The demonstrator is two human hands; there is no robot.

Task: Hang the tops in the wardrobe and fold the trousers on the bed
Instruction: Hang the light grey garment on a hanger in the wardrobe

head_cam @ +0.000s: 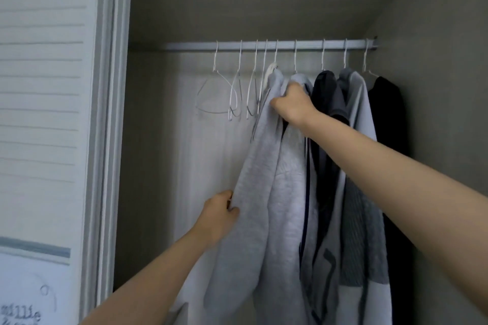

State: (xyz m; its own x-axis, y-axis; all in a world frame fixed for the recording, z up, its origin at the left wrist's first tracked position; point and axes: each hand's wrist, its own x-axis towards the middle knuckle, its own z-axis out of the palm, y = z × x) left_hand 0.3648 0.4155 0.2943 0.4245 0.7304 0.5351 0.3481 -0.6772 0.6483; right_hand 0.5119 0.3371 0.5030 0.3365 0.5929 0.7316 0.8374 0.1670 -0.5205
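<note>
My left hand [220, 210] pinches the grey top's [264, 179] lower edge while my right hand [293, 105] grips its shoulder, the top hanging from the rail [184, 46] beside empty hangers [232, 92].

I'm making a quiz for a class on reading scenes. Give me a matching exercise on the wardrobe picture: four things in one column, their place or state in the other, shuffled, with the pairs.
Things:
1. left hand
2. right hand
3. empty hangers
4. black top

Places or states:
A. far right on the rail
B. left part of the rail, bare
C. gripping the light grey top near its shoulder
D. holding that top's lower left edge

Pairs: 1-D, 2-C, 3-B, 4-A
</note>
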